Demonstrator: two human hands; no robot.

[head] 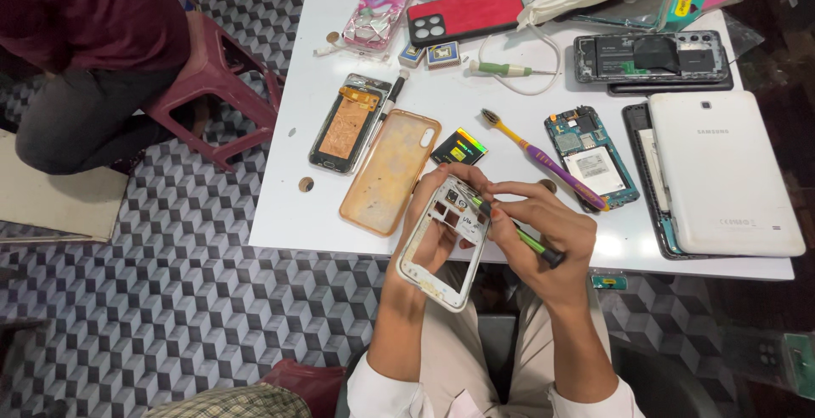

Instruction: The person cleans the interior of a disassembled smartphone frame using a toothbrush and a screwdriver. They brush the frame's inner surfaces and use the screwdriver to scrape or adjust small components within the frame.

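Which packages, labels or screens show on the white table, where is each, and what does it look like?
Phone screen panel: left of the orange case, dark rectangle with a copper-orange back.
Two small boxes: below the red phone case, blue and white squares.
Battery label: centre, small black rectangle with a yellow-green patch.
White label: on the open teal phone board, pale rectangle.
White tablet back: right edge, large rounded rectangle.

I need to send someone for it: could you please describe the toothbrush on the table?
On the white table, look between the bare green circuit board and the small black-and-yellow battery. The toothbrush lies diagonally there, the only long thin thing with a yellow neck and purple handle.
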